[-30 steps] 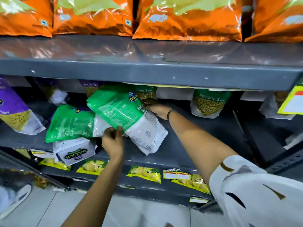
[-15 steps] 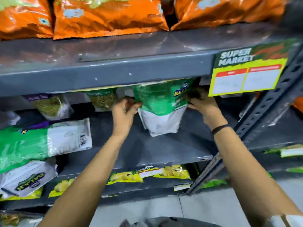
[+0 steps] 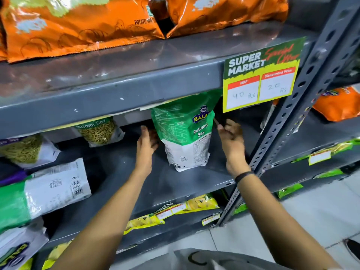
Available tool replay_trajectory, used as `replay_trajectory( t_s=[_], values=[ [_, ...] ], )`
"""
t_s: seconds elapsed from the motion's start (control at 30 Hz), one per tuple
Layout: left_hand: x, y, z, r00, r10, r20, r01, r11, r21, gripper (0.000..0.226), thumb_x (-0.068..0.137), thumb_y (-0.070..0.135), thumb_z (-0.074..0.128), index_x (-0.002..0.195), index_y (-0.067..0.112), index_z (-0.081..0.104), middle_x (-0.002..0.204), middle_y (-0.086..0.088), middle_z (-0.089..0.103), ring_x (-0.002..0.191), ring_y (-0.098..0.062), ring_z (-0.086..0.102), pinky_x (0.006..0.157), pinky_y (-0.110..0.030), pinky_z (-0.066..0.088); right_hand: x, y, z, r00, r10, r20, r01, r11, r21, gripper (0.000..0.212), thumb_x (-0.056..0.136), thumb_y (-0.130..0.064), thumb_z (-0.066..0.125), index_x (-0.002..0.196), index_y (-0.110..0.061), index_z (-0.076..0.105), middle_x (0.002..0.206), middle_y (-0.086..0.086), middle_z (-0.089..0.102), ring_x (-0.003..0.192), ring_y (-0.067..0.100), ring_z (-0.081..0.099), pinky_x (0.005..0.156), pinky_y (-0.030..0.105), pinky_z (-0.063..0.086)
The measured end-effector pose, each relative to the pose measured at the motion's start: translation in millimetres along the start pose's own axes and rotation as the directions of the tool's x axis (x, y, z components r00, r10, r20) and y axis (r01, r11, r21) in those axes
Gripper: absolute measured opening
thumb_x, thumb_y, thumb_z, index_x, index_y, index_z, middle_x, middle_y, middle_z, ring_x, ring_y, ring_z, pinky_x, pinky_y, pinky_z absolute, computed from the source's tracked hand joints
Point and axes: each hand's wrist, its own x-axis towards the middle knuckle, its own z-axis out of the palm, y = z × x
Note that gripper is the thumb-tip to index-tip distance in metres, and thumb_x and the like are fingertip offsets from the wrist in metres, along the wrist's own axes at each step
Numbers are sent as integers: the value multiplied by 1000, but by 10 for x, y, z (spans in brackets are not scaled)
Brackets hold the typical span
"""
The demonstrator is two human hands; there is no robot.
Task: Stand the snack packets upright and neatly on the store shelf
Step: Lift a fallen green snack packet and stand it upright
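- A green-and-white Ratlami Sev packet stands upright on the grey middle shelf, towards that shelf's right end and set back from its front edge; its top is tucked under the lip of the upper shelf.
- The left hand is open, fingers spread, lying against the packet's left side; whether it presses or only touches cannot be told.
- The right hand is open and loosely curled just beside the packet's right edge, holding nothing; a dark band sits on that wrist.
- Right of this hand rises the perforated grey upright of the rack, close enough to hem in the packet's right side.
- A yellow-and-green price card, marked 40 Rs and 20 Rs, hangs from the upper shelf's front edge above the right hand and hides the packet's top right corner.
- Further back on the middle shelf another sev packet stands upright; a third leans near the left end.
- A green-and-white packet lies flat at the left front edge, well apart from the hands.
- Orange potato wafer bags line the upper shelf.
- Yellow packets lie along the lower shelf's front edge.
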Motion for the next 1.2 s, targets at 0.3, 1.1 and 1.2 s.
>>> replay_trajectory(
  t_s=[0.3,1.1,1.2],
  values=[
    [-261,-132,354,960,-206,192,232,964,-127,71,86,65,-4,131,33,41,144,5,43,128,-11,43,109,-28,30,-864,466,267,962,179,207,-166,983,-79,51,97,-32,42,145,-20,28,149,7,27,136,19,34,114,32,27],
    [-224,-169,618,985,-148,88,152,988,-40,53,93,56,17,124,31,51,127,12,52,102,12,56,77,-2,42,-901,453,129,942,191,275,-260,936,239,55,94,-56,26,141,-29,35,148,-6,43,133,7,43,116,33,30],
    [-553,-278,618,994,-87,-71,85,996,-35,43,94,50,25,132,33,40,136,17,38,120,5,42,93,-7,32,-478,418,120,943,177,281,-244,943,225,57,96,-54,21,136,-22,46,141,-1,53,122,6,55,105,28,43]
  ],
)
